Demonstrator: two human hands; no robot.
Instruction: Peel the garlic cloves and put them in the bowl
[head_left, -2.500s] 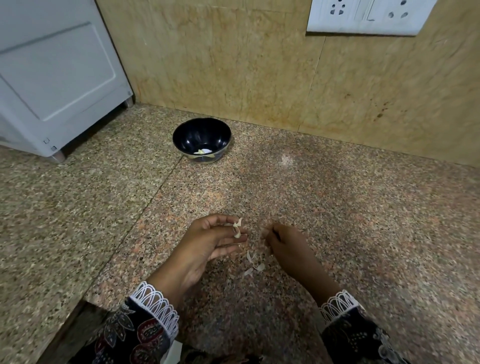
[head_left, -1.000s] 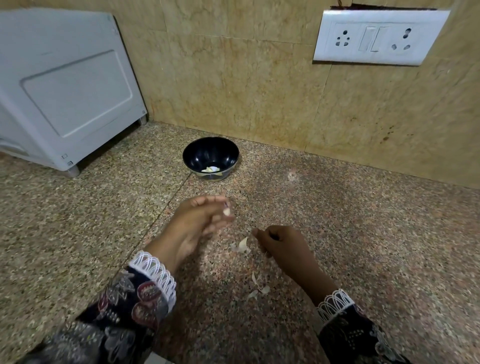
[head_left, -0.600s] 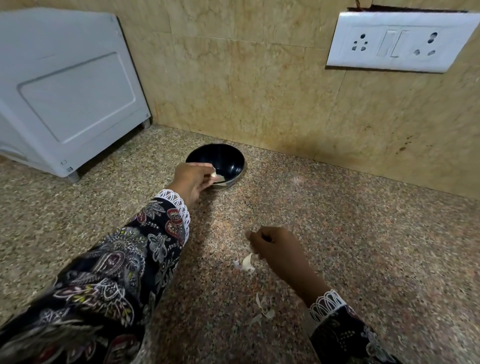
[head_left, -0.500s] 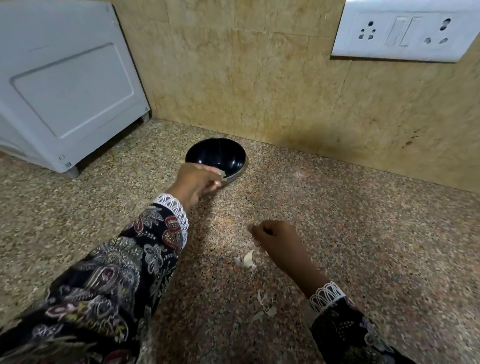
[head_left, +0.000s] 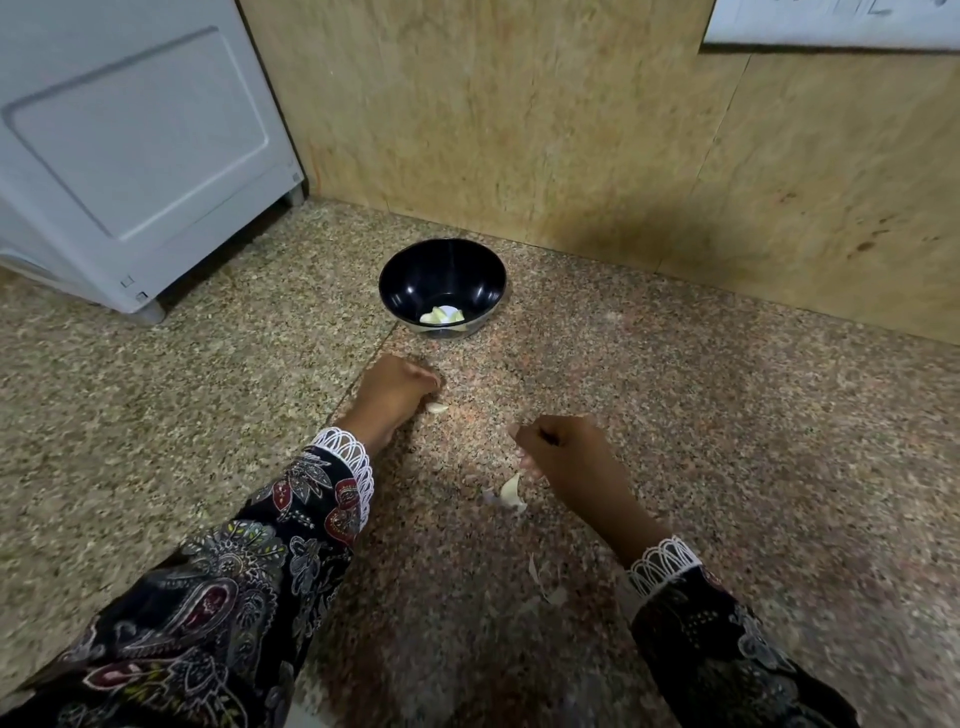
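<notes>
A black bowl (head_left: 400, 280) stands on the speckled granite counter near the back wall, with a few peeled garlic cloves (head_left: 441, 315) at its bottom. My left hand (head_left: 392, 392) hovers just in front of the bowl with its fingers curled down, and a small pale garlic piece (head_left: 437, 408) sticks out at its fingertips. My right hand (head_left: 569, 460) rests further right and nearer to me, fingers curled in a loose fist with nothing visible inside. A garlic clove with loose skin (head_left: 511, 491) lies on the counter just left of that hand.
A white appliance (head_left: 130, 150) stands on the counter at the back left. Thin garlic skins (head_left: 543, 582) lie on the counter near me, between my sleeves. A white switch plate (head_left: 831, 23) hangs on the tan wall at the upper right.
My left hand carried a clove forward to the bowl's rim and has now drawn back toward me, in front of the bowl. The right hand stayed curled beside the clove on the counter.
</notes>
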